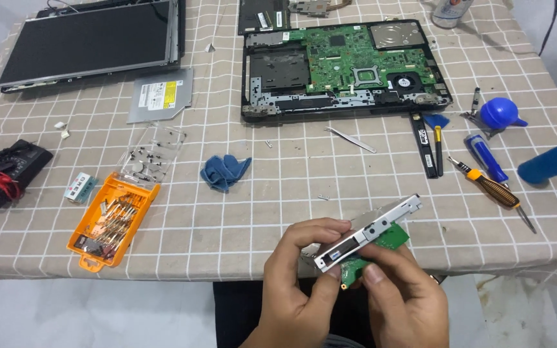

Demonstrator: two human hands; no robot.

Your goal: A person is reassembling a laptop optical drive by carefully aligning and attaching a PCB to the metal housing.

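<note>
Both hands work close together over the near edge of the desk (240, 245), which wears a beige cloth checked with white lines. Between them sits a small green circuit board fixed to a thin silver metal bracket (367, 232), lifted clear of the cloth and tilted up toward the right. The left hand (298, 283) is curled round the lower left end, thumb and forefinger pinching the metal strip. The right hand (407, 296) is closed on the underside, its thumb pressed near the green board; how its other fingers lie behind the part is hidden.

The part looks light and stiff. The metal frame would likely bear a firm pinch along its long edges, while the green board looks fragile, with small components and a connector best left untouched. The bare metal may be slippery and its stamped edges sharp, so a grip on the 2 long sides of the bracket seems the safest hold.

Farther back lies an opened black laptop base with its green mainboard showing (346, 71), and at far left a detached dark screen panel (88, 42) beside a flat grey optical drive (161, 95). An orange plastic case of screwdriver bits (112, 220) sits to the left, near a crumpled blue cloth (225, 171). To the right are a screwdriver with an orange and black handle (492, 191) and a blue rubber air blower (499, 113).
</note>
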